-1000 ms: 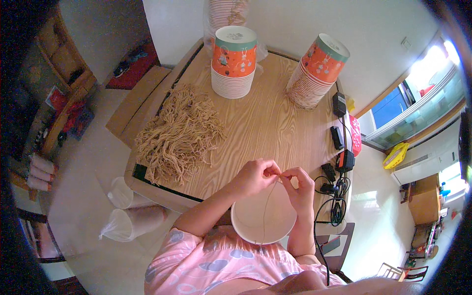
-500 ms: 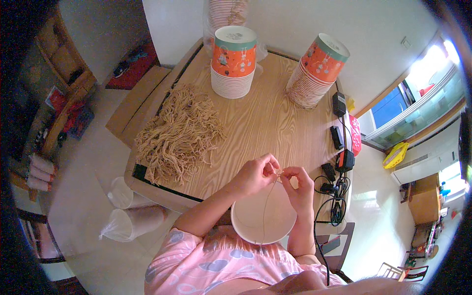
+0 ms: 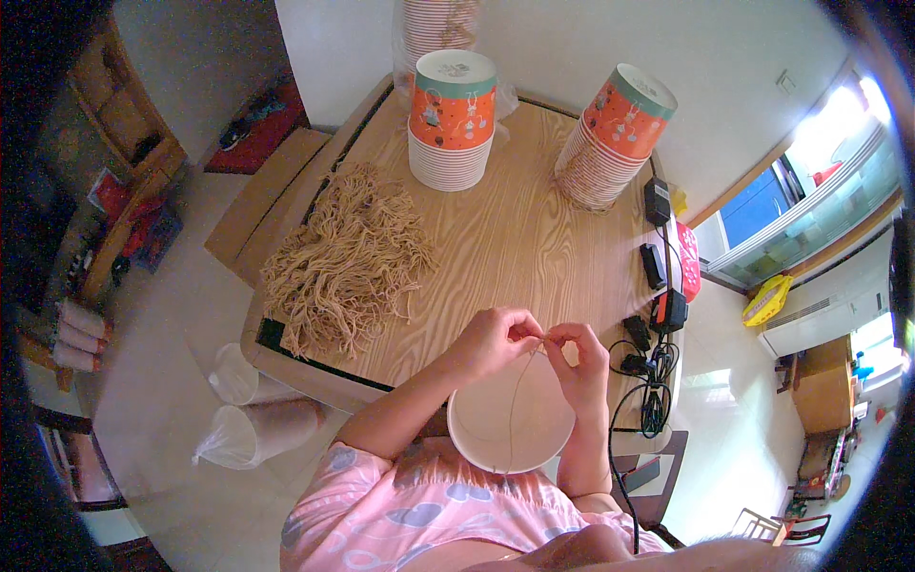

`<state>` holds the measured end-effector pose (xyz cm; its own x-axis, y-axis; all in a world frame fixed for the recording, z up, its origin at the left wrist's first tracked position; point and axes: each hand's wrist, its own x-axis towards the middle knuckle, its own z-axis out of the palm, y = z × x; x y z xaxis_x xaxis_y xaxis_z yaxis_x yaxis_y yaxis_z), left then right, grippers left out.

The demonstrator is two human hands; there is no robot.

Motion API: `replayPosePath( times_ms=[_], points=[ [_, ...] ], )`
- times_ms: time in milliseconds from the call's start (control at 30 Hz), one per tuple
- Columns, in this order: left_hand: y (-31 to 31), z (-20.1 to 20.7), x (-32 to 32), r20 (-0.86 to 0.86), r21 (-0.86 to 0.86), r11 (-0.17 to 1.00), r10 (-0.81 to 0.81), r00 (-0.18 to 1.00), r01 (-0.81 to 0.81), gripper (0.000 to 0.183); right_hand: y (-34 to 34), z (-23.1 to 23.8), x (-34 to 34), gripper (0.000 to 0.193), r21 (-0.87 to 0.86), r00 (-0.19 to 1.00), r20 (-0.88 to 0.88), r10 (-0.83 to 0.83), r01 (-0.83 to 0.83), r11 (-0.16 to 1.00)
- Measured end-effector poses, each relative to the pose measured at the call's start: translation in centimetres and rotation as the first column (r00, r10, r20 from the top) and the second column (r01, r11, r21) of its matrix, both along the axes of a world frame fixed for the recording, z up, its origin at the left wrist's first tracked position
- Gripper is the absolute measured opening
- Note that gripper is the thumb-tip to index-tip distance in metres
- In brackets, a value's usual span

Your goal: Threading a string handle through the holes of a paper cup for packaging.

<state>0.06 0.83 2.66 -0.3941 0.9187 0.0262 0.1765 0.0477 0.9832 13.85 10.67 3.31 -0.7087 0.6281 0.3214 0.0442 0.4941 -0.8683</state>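
Above the far rim of a white paper tub (image 3: 474, 419), my left hand (image 3: 498, 338) and my right hand (image 3: 581, 355) meet fingertip to fingertip. Both are closed in a pinch on a thin beige cord (image 3: 513, 412). It hangs from my fingers across the tub's mouth to the near rim. The tub rests against my body at the table's near edge, its opening facing up. Whether there is a knot between my fingertips is too small to tell. A loose heap of beige cords (image 3: 348, 262) lies on the table to the left of my hands.
Upside-down stacks of orange-and-green paper tubs stand on the wooden table (image 3: 515, 248): one stack (image 3: 452, 119) mid-back, another stack (image 3: 615, 138) back right. Black adapters and a coiled cable (image 3: 656, 408) line the right edge. Wrapped tubs (image 3: 257, 434) lie on the floor at left.
My fingertips have drawn closer together on the cord, and the left hand has shifted slightly down. The tub and the table items stay where they were.
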Motion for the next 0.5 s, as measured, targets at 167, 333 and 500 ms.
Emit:
replayPosePath(
  times_ms=[167,333,500],
  points=[
    [0.10,0.15,0.07,-0.014,0.046,0.999,0.026,1.000,-0.025,0.016,0.08,-0.25,0.05,0.015,-0.010,1.000,-0.001,-0.001,0.001,1.000],
    [-0.08,0.40,-0.05,-0.026,0.026,1.000,0.010,1.000,-0.009,0.014,0.08,-0.16,0.07,0.015,-0.006,1.000,0.003,0.013,-0.013,1.000],
    [-0.08,0.44,-0.06,-0.024,0.011,1.000,0.007,1.000,-0.007,0.013,0.11,-0.21,0.06,0.014,-0.008,1.000,0.002,0.018,-0.018,1.000]
  ],
)
